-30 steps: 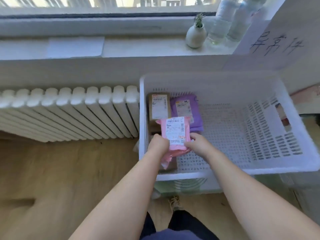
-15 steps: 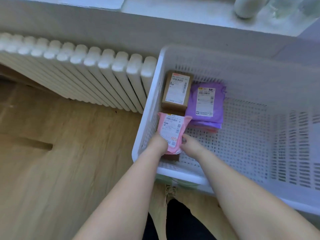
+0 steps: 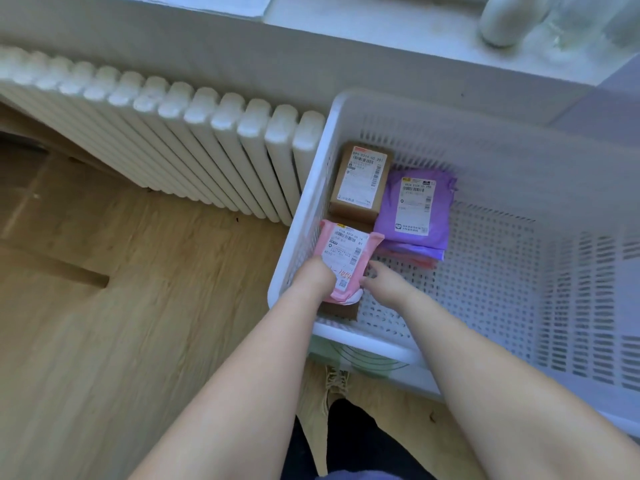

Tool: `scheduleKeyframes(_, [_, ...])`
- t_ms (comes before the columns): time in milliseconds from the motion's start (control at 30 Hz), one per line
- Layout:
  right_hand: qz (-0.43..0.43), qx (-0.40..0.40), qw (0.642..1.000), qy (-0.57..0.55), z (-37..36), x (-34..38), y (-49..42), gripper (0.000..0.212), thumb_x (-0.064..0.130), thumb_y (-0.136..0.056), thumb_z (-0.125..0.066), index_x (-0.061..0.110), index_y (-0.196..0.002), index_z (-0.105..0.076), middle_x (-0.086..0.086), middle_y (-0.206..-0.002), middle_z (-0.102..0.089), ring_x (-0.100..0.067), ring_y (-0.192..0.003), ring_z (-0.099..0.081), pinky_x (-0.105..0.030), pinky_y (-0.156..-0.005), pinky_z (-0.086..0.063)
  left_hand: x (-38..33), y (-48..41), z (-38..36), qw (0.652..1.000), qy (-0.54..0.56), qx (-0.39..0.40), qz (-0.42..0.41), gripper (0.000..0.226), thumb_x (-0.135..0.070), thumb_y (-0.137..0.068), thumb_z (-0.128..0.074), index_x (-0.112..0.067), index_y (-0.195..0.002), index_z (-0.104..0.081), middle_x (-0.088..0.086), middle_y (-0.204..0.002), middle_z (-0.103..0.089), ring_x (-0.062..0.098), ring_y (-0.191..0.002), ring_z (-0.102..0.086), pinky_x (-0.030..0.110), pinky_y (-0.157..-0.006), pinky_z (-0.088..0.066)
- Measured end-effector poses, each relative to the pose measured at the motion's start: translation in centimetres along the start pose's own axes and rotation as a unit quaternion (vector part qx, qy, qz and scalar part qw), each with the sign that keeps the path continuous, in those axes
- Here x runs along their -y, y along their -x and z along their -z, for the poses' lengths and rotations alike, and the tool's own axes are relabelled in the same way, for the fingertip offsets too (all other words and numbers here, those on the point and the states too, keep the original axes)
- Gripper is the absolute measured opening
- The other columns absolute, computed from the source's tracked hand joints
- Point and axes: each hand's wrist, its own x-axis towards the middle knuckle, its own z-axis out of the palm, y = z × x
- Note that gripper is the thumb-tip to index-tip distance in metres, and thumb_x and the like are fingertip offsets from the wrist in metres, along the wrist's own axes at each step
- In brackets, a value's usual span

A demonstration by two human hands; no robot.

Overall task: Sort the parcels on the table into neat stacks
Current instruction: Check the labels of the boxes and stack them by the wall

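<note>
basket (image 3: 485,271) rt side open floor, parcels (image 3: 415,202) fill far-left corner, radiator (image 3: 207,150) just beside left wall

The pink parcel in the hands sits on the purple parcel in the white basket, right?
Not on the purple parcel. The head view shows the pink parcel, gripped by the left hand with the right hand at its edge, over a brown box in the white basket; the purple one lies to its right.

White radiator (image 3: 173,140) beside wooden floor (image 3: 104,323)
</note>
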Motion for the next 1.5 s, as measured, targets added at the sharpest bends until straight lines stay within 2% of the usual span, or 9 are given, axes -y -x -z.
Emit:
scheduleKeyframes(100, [0.016, -0.037, 0.999, -0.002, 1.3, 0.8, 1.5, 0.036, 0.019, -0.102, -0.045, 0.015, -0.138, -0.051, -0.003, -0.134, -0.059, -0.021, -0.095, -0.06, -0.031, -0.074, -0.048, -1.2, 2.5, 1.2, 0.999, 0.029, -0.037, -0.016, 0.049, -0.003, -0.103, -0.033, -0.005, -0.151, -0.035, 0.018, -0.144, -0.049, 0.034, -0.126, -0.053, 0.037, -0.102, -0.046])
scheduleKeyframes(200, [0.026, -0.071, 0.997, 0.006, 2.8, 2.6, 3.6, 0.041, 0.031, -0.106, -0.04, 0.013, -0.142, -0.049, -0.01, -0.143, -0.054, -0.027, -0.124, -0.053, -0.033, -0.094, -0.041, -2.4, 5.2, 3.1, 0.992, 0.076, -0.063, -0.085, 0.057, -0.002, -0.101, -0.032, -0.018, -0.155, -0.03, 0.009, -0.152, -0.043, 0.032, -0.124, -0.054, 0.036, -0.096, -0.047])
scheduleKeyframes(433, [0.099, -0.132, 0.986, 0.005, 5.4, 10.1, 7.9, 0.057, 0.048, -0.106, -0.027, 0.012, -0.146, -0.045, -0.01, -0.152, -0.044, -0.028, -0.14, -0.04, -0.037, -0.115, -0.029, -3.0, 11.4, 11.5, 0.934, 0.218, -0.22, -0.181, 0.054, -0.003, -0.095, -0.035, -0.021, -0.145, -0.048, 0.001, -0.147, -0.052, 0.021, -0.133, -0.048, 0.024, -0.098, -0.036])
scheduleKeyframes(600, [0.165, -0.125, 0.978, -0.009, 3.2, 16.1, 10.0, 0.063, 0.06, -0.101, -0.028, 0.019, -0.144, -0.048, -0.007, -0.145, -0.052, -0.027, -0.132, -0.049, -0.046, -0.113, -0.036, 1.6, 13.3, 16.9, 0.907, 0.26, -0.281, -0.176, 0.055, -0.004, -0.096, -0.033, -0.021, -0.148, -0.045, 0.001, -0.149, -0.047, 0.016, -0.114, -0.05, 0.023, -0.083, -0.037])
scheduleKeyframes(767, [0.256, -0.133, 0.956, 0.05, -1.7, 22.8, 12.6, 0.049, 0.047, -0.106, -0.032, 0.015, -0.133, -0.057, -0.006, -0.131, -0.06, -0.022, -0.121, -0.053, -0.033, -0.095, -0.04, 7.9, 14.0, 21.2, 0.891, 0.272, -0.338, -0.134, 0.045, -0.018, -0.102, -0.038, -0.023, -0.147, -0.045, 0.0, -0.147, -0.049, 0.017, -0.103, -0.053, 0.029, -0.077, -0.042])
scheduleKeyframes(1100, [0.356, -0.101, 0.918, 0.144, -20.2, 38.1, 15.1, 0.036, 0.044, -0.104, -0.04, 0.022, -0.123, -0.062, 0.001, -0.104, -0.067, -0.016, -0.089, -0.061, -0.027, -0.063, -0.042, 29.7, 16.7, 32.0, 0.855, 0.31, -0.413, -0.046, 0.043, -0.032, -0.104, -0.042, -0.022, -0.145, -0.046, 0.001, -0.148, -0.049, 0.024, -0.128, -0.052, 0.03, -0.09, -0.042])
scheduleKeyframes(1233, [0.371, -0.073, 0.919, 0.113, -29.5, 43.8, 16.1, 0.039, 0.044, -0.105, -0.038, 0.017, -0.113, -0.065, 0.0, -0.095, -0.066, -0.02, -0.089, -0.06, -0.033, -0.075, -0.047, 39.7, 18.0, 35.9, 0.849, 0.314, -0.425, -0.016, 0.043, -0.033, -0.102, -0.045, -0.02, -0.142, -0.051, 0.002, -0.144, -0.053, 0.024, -0.129, -0.052, 0.031, -0.101, -0.041])
scheduleKeyframes(1367, [0.373, -0.028, 0.926, 0.06, -40.1, 49.5, 18.2, 0.045, 0.049, -0.103, -0.035, 0.019, -0.119, -0.066, -0.002, -0.113, -0.068, -0.022, -0.107, -0.062, -0.044, -0.098, -0.049, 49.7, 20.1, 40.0, 0.835, 0.338, -0.433, -0.006, 0.042, -0.03, -0.101, -0.046, -0.019, -0.141, -0.052, 0.002, -0.143, -0.054, 0.023, -0.128, -0.053, 0.031, -0.103, -0.042])
scheduleKeyframes(1500, [0.384, -0.01, 0.921, 0.061, -46.5, 54.1, 19.3, 0.045, 0.047, -0.104, -0.035, 0.016, -0.116, -0.065, -0.001, -0.108, -0.068, -0.021, -0.104, -0.063, -0.042, -0.096, -0.049, 56.3, 21.4, 43.7, 0.816, 0.361, -0.452, -0.003, 0.042, -0.027, -0.101, -0.047, -0.017, -0.141, -0.051, 0.002, -0.143, -0.054, 0.022, -0.125, -0.054, 0.03, -0.098, -0.044])
